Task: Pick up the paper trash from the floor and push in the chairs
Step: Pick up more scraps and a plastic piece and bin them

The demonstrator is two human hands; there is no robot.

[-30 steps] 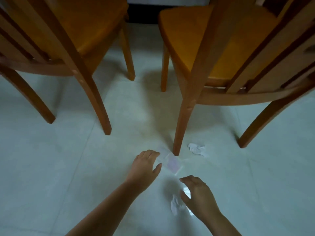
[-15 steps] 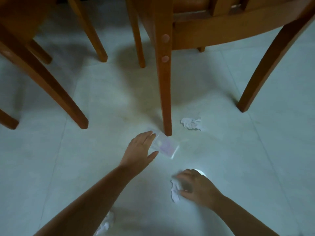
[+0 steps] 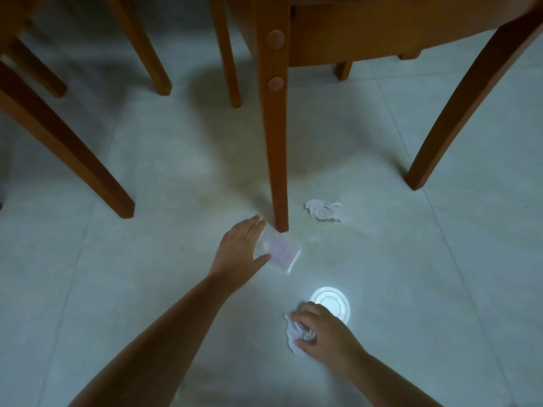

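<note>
Paper trash lies on a pale tiled floor under two wooden chairs. My right hand (image 3: 321,333) is closed over a crumpled white paper (image 3: 292,331) low in the view. My left hand (image 3: 239,251) lies flat with fingers spread, touching the left edge of a flat clear wrapper (image 3: 280,251) beside a chair leg (image 3: 274,127). Another crumpled white paper (image 3: 324,210) rests alone to the right of that leg. The right chair (image 3: 367,33) fills the top; the left chair (image 3: 58,136) shows only its legs.
A bright round light reflection (image 3: 330,302) shines on the floor just above my right hand. Chair legs stand at the left, centre and right (image 3: 458,113). Bare tile spreads to the lower left and lower right.
The view has dropped closer to the floor. My right hand closed on the crumpled paper. My left hand slid forward onto the clear wrapper's edge.
</note>
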